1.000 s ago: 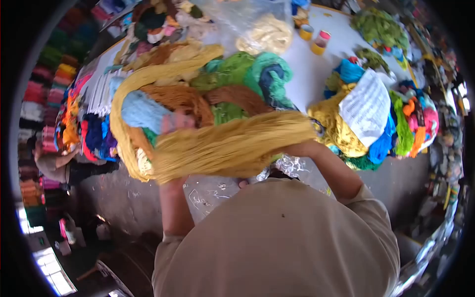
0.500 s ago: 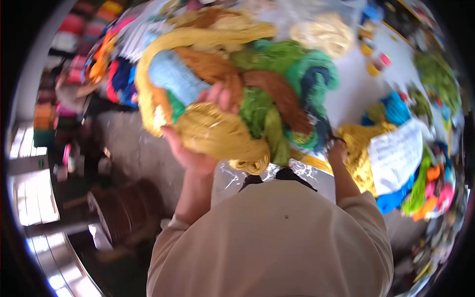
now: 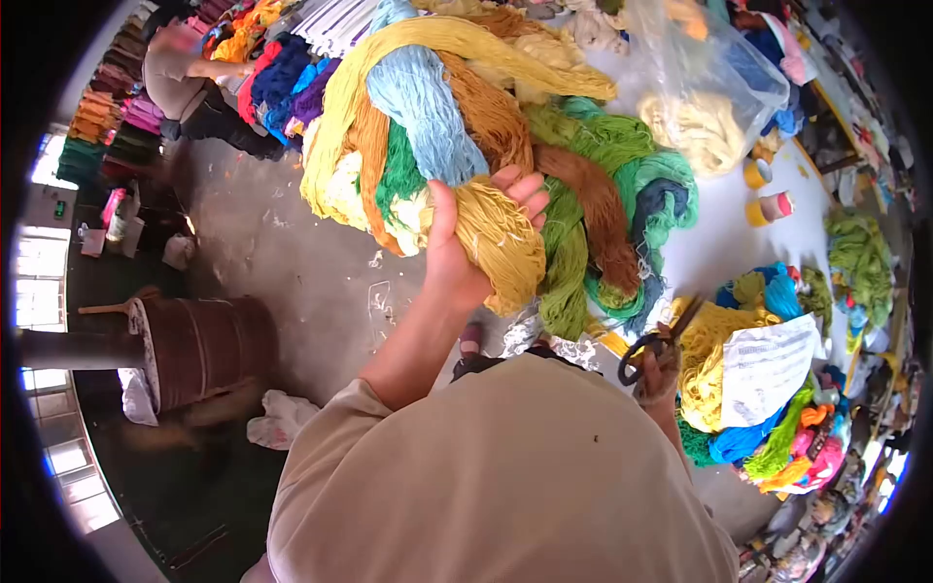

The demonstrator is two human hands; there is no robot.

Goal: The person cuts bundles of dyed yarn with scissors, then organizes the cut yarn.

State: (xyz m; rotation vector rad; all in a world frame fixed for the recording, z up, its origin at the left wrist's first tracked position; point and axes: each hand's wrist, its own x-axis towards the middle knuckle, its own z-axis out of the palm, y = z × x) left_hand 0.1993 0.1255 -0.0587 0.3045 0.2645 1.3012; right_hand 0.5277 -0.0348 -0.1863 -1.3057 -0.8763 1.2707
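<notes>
My left hand (image 3: 465,257) is wrapped around a golden-yellow yarn skein (image 3: 501,243), its thumb on one side and fingertips showing on the other. In my right hand (image 3: 659,374) is a pair of black-handled scissors (image 3: 661,342), blades pointing up and away to the right. Beyond my left hand lies a pile of skeins: a light blue skein (image 3: 423,102), a brown skein (image 3: 593,209), a green skein (image 3: 562,282) and a long yellow skein (image 3: 466,39). Just right of the scissors, mustard-yellow yarn (image 3: 705,360) lies under a printed sheet (image 3: 768,371).
A white table (image 3: 714,228) carries cream yarn (image 3: 700,131), a clear plastic bag (image 3: 724,58) and a spool (image 3: 775,206). A brown drum (image 3: 209,350) stands on the floor at left. Another person (image 3: 194,83) works at far left beside heaped coloured yarn.
The view has shifted and sharpened. My left hand has moved right with the golden-yellow skein, turning it more upright. My right hand has drawn nearer my body, and the scissors now show clearly.
</notes>
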